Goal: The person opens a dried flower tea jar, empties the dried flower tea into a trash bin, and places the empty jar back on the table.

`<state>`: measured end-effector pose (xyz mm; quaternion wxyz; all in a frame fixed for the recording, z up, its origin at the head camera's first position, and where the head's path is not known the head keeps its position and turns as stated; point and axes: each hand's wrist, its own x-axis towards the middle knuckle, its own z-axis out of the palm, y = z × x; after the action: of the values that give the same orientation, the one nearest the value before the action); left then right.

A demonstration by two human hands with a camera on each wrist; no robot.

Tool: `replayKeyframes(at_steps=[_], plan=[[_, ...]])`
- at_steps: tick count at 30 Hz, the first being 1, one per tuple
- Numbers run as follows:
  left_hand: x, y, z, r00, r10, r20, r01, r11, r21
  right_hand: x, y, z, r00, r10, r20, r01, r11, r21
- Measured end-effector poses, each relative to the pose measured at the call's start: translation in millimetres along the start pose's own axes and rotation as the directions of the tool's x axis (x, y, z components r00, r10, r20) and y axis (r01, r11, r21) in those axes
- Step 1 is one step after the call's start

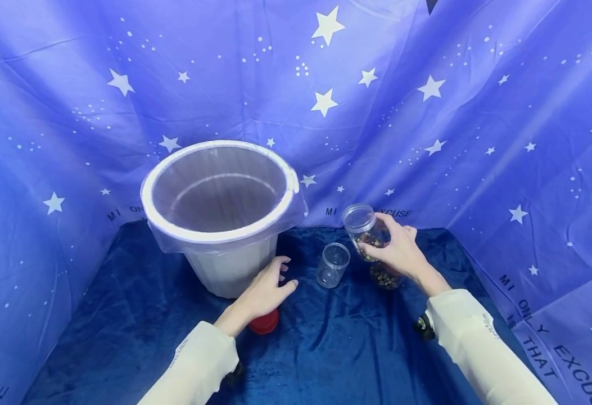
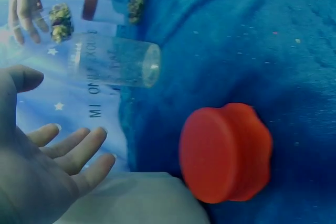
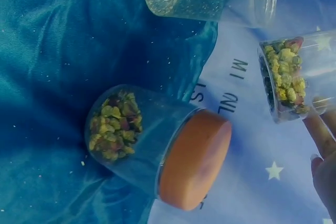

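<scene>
My right hand [image 1: 399, 250] grips a clear, lidless jar [image 1: 360, 222] with dried flowers in its bottom, held up off the table. Below it stands a second clear jar [image 3: 142, 135] of dried flowers, closed with an orange lid [image 3: 195, 160]; in the head view the right hand and raised jar partly hide it. A clear jar [image 1: 333, 265] without lid or contents stands left of these two. My left hand [image 1: 267, 289] hovers beside the white bin with fingers spread and loosely bent, holding nothing. Under its wrist sits a red round piece with a scalloped part [image 2: 226, 153].
A large white bin [image 1: 209, 275] lined with a clear plastic bag stands at the left, its rim well above the jars. Dark blue velvety cloth [image 1: 326, 349] covers the table. A purple-blue star curtain [image 1: 255, 84] hangs around the back and sides.
</scene>
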<state>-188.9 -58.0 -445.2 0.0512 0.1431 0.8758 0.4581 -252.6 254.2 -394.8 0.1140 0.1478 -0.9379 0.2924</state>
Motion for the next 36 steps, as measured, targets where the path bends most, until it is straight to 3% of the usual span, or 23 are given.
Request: replayKeyframes(at_steps=[4, 9, 14, 18, 24, 36], plan=[[2.2, 10.0, -6.7, 0.998, 0.052, 0.025, -0.052, 0.999, 0.006, 0, -5, -1, 0.998, -0.055, -0.021, 0.055, 0.998, -0.022], [4.6, 20.8, -13.9, 0.989, 0.125, 0.076, -0.133, 0.985, 0.105, -4, -15, -2, 0.996, -0.086, 0.025, 0.087, 0.996, -0.031], [5.2, 25.3, -14.5, 0.983, 0.142, 0.115, -0.164, 0.964, 0.210, -11, -27, 0, 0.993, -0.045, 0.112, 0.053, 0.996, -0.065], [5.6, 27.5, -13.1, 0.982, 0.143, 0.121, -0.169, 0.953, 0.252, -13, -33, 3, 0.987, -0.088, 0.135, 0.096, 0.994, -0.050], [6.3, 32.7, -14.9, 0.980, 0.179, 0.091, -0.197, 0.946, 0.259, -16, -40, 6, 0.972, -0.179, 0.151, 0.182, 0.983, -0.010], [3.3, 43.9, -11.8, 0.967, 0.240, 0.081, -0.251, 0.952, 0.176, -28, -56, 15, 0.934, -0.284, 0.216, 0.308, 0.947, -0.086]])
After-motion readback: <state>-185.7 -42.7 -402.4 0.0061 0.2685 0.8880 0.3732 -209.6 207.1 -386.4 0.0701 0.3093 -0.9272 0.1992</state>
